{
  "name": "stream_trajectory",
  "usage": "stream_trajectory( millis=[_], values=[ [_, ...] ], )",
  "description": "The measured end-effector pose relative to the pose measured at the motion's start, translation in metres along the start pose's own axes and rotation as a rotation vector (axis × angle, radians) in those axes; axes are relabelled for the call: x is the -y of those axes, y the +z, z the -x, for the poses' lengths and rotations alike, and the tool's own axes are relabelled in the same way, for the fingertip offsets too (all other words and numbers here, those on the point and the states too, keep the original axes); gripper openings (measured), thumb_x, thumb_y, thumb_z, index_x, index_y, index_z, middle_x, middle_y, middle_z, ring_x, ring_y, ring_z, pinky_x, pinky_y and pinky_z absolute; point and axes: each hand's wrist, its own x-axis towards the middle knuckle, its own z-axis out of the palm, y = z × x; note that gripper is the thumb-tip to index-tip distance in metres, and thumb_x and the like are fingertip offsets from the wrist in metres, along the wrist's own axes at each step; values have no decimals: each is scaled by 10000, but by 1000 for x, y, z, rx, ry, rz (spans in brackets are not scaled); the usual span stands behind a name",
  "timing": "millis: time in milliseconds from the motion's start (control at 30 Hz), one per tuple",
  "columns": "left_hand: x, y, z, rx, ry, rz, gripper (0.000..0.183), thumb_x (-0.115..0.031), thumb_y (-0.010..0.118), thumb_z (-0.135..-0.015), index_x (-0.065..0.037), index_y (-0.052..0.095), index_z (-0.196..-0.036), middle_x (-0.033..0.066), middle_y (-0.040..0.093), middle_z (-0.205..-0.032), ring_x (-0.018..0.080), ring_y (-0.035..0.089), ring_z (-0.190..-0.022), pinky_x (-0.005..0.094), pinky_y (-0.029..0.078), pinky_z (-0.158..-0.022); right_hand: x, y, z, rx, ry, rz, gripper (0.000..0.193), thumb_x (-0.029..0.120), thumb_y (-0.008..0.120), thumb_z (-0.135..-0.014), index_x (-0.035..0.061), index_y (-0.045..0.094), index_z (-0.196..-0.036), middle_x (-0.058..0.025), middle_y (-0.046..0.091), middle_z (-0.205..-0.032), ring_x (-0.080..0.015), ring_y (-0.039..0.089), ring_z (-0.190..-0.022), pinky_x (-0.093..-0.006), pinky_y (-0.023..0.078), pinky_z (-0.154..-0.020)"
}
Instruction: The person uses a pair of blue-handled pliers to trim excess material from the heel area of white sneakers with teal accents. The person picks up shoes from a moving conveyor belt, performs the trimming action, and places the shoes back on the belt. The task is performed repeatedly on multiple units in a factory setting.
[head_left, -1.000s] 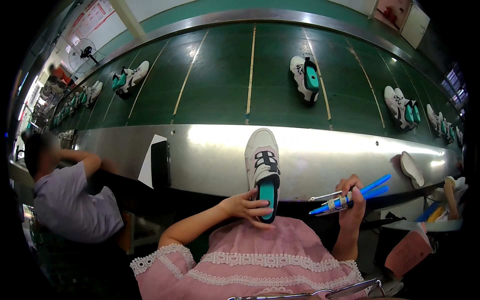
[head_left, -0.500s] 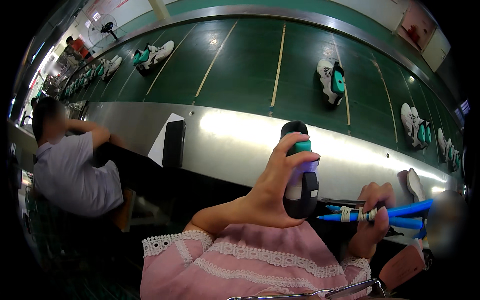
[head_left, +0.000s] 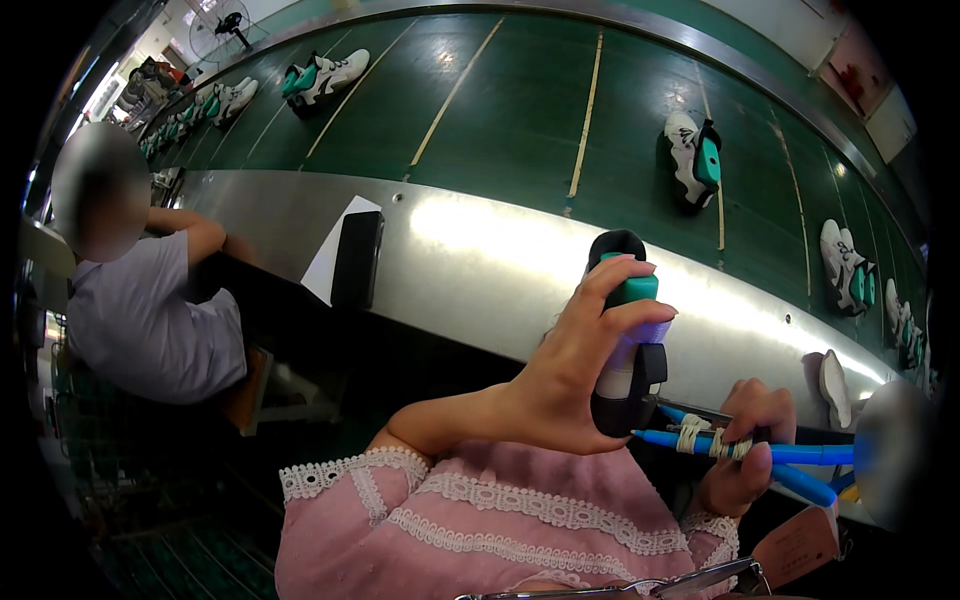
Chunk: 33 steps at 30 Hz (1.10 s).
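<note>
My left hand grips a sneaker stood on end, with the thumb at its lower end and fingers over the upper part. The shoe is black and white with a green block at its opening. My right hand is closed round blue pens bound together with pale bands. One pen's tip is at the shoe's lower end; whether it touches, I cannot tell. A thin dark tool lies along the pens, its kind unclear.
Beyond the metal ledge runs a green belt carrying several sneakers. A black box-like object lies on white paper at left. A white sole-shaped piece rests at right. A person sits at left.
The pens have come closer to the shoe, their tip now at its lower end. The view has shifted slightly. Both hands keep their hold.
</note>
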Motion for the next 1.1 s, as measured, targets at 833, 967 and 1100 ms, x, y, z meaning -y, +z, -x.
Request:
stream_trajectory(
  millis=[833,967,1100],
  values=[
    [7,-15,5,-45,0,54,838,-107,771,-487,-98,382,-1229,213,269,-1290,425,285,-1226,449,321,-967,-6,21,-5,-25,-46,61,438,472,541,-833,52,482,-726,-49,473,-551,-104,403,-425,-238,297,-404],
    [7,-19,7,-33,-15,69,842,-102,771,-485,-99,381,-1231,212,262,-1295,421,278,-1229,446,316,-970,-6,22,-6,-1,-44,43,415,444,540,-838,48,486,-725,-52,478,-559,-102,402,-431,-237,301,-411],
    [8,-24,7,-14,-21,70,853,-102,774,-486,-97,372,-1238,210,259,-1298,419,275,-1230,441,316,-971,-6,26,-9,-7,-22,17,385,408,551,-837,43,492,-729,-56,482,-557,-108,416,-441,-237,296,-404]
  ],
)
